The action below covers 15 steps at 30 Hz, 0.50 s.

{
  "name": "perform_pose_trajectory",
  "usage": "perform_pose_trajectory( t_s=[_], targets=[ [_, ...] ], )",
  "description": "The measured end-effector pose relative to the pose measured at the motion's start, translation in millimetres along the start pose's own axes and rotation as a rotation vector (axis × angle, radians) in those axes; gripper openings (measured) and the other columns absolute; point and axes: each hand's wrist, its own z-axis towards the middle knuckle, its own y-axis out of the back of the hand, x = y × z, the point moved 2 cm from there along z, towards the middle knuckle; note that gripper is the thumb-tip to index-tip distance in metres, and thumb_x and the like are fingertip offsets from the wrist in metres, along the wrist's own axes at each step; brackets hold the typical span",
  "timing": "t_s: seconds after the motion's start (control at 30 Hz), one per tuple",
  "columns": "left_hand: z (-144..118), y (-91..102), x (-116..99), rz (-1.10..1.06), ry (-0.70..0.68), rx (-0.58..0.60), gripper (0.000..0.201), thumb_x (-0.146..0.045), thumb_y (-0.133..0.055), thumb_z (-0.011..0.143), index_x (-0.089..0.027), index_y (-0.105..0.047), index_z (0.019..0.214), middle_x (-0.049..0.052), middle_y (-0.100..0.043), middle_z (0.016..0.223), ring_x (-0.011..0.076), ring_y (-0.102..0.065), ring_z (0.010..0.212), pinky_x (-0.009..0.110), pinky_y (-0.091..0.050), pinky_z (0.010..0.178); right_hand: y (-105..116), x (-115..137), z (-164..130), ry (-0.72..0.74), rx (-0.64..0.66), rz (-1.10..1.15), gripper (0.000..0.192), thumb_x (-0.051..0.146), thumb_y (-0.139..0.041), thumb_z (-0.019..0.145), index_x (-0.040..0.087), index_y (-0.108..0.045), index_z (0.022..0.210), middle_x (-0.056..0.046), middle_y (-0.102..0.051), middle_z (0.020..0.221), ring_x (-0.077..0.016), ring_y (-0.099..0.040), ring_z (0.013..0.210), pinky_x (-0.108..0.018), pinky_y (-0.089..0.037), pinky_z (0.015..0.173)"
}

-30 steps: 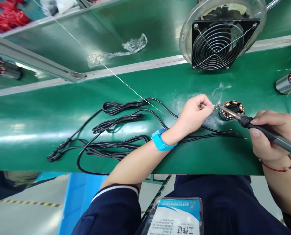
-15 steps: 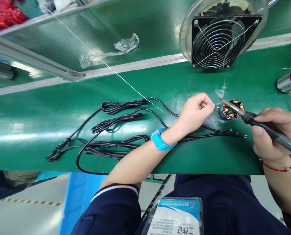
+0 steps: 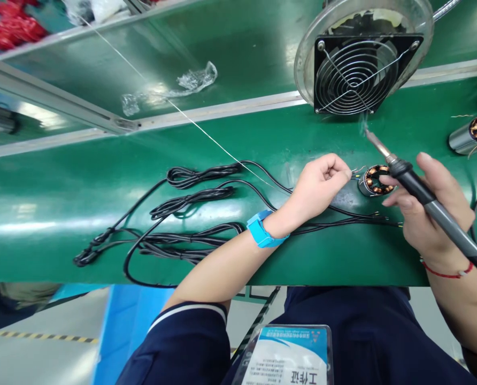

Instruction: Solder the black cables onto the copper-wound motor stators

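Green bench mat (image 3: pixel 62 214) with cables and motor parts laid on it

Bundles of black cable (image 3: pixel 182 214) are spread across the middle of the mat, their bared ends (image 3: pixel 386 219) laid out toward the right. A small stator with copper windings (image 3: pixel 374 180) is set just beyond those ends, and a metal motor cylinder (image 3: pixel 469 136) is seen at the far right edge. A caged fan (image 3: pixel 359 69) is stood at the back, and crumpled clear plastic (image 3: pixel 170 88) is left on the level behind the rail.
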Motion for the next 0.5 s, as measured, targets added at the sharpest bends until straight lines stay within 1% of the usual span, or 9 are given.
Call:
perform_pose_trajectory(
  t_s=[0.03,0.1,0.17,0.23,0.3,0.37,0.5],
  targets=[
    [-0.8,0.3,0.4,-0.010,-0.007,0.005,0.009,-0.010,-0.055,0.081,-0.015,-0.055,0.074,-0.004,-0.050,0.062,0.0055,-0.042,0.056,0.021,-0.034,0.054,-2.4,0.0,0.2,-0.018,-0.003,0.056,0.051,0.026,-0.063,0.088,0.032,-0.050,0.137,-0.003,-0.073,0.109,-0.0174,-0.072,0.078,-0.032,-0.059,0.062],
    [-3.1,0.6,1.2,-0.029,-0.025,0.019,0.006,-0.011,-0.053,0.082,-0.016,-0.053,0.080,-0.005,-0.049,0.062,0.0058,-0.042,0.055,0.020,-0.034,0.053,-6.6,0.5,1.8,0.000,-0.012,0.075,0.046,0.024,-0.060,0.090,0.032,-0.052,0.135,-0.001,-0.073,0.105,-0.0169,-0.071,0.082,-0.034,-0.060,0.069],
    [-5.9,0.2,1.9,-0.034,-0.052,0.045,0.008,-0.011,-0.052,0.082,-0.017,-0.049,0.079,-0.005,-0.047,0.064,0.0059,-0.043,0.057,0.020,-0.035,0.053,-10.2,0.7,4.1,0.052,0.002,-0.025,0.044,0.023,-0.062,0.088,0.031,-0.054,0.131,0.000,-0.073,0.102,-0.0188,-0.069,0.092,-0.039,-0.058,0.082],
    [-9.0,-0.7,2.0,-0.021,-0.083,0.081,0.010,-0.012,-0.050,0.083,-0.018,-0.047,0.076,-0.004,-0.047,0.066,0.0059,-0.044,0.059,0.020,-0.036,0.055,-13.6,-0.3,5.7,0.076,0.041,-0.117,0.048,0.023,-0.066,0.086,0.032,-0.053,0.131,0.000,-0.073,0.101,-0.0210,-0.066,0.100,-0.044,-0.054,0.090],
    [-11.9,-1.9,1.9,0.004,-0.108,0.124,0.009,-0.014,-0.050,0.084,-0.018,-0.046,0.076,-0.004,-0.047,0.067,0.0059,-0.044,0.060,0.020,-0.036,0.056,-17.0,-2.3,6.4,0.044,0.079,-0.109,0.053,0.023,-0.067,0.084,0.033,-0.050,0.134,0.000,-0.072,0.101,-0.0223,-0.065,0.100,-0.047,-0.054,0.091],
    [-13.9,-2.9,1.7,0.019,-0.128,0.158,0.009,-0.015,-0.049,0.085,-0.018,-0.046,0.077,-0.004,-0.048,0.068,0.0056,-0.043,0.059,0.019,-0.036,0.055,-20.0,-4.1,6.4,0.002,0.090,-0.063,0.053,0.023,-0.066,0.085,0.034,-0.048,0.134,0.000,-0.070,0.098,-0.0220,-0.065,0.097,-0.047,-0.054,0.089],
    [-14.8,-2.8,3.3,0.003,-0.161,0.165,0.009,-0.021,-0.051,0.087,-0.018,-0.047,0.079,-0.004,-0.050,0.072,0.0048,-0.046,0.057,0.019,-0.037,0.054,-23.9,-5.4,6.5,-0.042,0.062,0.010,0.050,0.022,-0.066,0.084,0.033,-0.050,0.131,0.001,-0.068,0.091,-0.0209,-0.065,0.093,-0.045,-0.055,0.087]
  ],
)
